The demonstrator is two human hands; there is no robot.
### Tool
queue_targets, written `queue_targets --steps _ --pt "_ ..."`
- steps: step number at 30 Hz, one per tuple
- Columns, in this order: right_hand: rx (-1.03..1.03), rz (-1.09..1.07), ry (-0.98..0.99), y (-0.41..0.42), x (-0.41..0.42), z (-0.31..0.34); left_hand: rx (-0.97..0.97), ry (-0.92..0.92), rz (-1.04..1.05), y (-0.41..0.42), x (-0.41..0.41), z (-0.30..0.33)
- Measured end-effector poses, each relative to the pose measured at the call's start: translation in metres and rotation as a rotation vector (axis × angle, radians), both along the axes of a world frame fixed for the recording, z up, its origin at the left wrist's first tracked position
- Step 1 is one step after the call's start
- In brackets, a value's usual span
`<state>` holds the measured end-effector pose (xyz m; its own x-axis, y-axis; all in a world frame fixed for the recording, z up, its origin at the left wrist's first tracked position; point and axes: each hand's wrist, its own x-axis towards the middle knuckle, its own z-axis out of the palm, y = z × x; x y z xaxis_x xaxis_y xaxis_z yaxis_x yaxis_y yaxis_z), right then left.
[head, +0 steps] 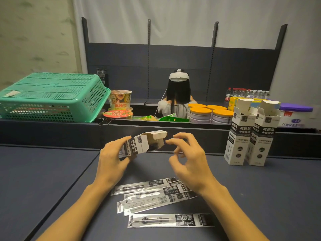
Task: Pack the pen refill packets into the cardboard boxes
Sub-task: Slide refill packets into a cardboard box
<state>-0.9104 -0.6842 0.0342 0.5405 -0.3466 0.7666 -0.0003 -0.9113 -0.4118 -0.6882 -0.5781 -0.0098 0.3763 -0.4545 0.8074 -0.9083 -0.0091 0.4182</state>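
A: What is the left hand doing?
B: It grips a cardboard box lying sideways above the table at the frame's centre, its flaps open towards the right.

A: And the right hand?
B: It hovers just right of the box's mouth, fingers loosely curled, holding nothing.

A: Where are the refill packets?
B: Fanned out on the table in the lower centre, under the wrists; one more packet lies apart, nearer the bottom edge.

A: Other boxes?
B: Two upright boxes, tops open, stand at centre right. A green basket sits upside down at the upper left.
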Motion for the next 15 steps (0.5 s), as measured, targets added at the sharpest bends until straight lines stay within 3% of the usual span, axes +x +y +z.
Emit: queue_targets --steps 3,8,15 --pt "0.046 -0.048 0.0 -0.009 -0.006 0.005 -0.007 0.032 0.015 0.001 0.001 0.0" --pt "0.227 -0.135 0.632 -0.021 -0.021 0.005 0.003 0.034 0.019 0.0 0.001 -0.001" --pt "0.296 -0.06 0.883 -0.011 -0.019 0.007 0.011 0.045 0.019 0.001 0.002 -0.001"
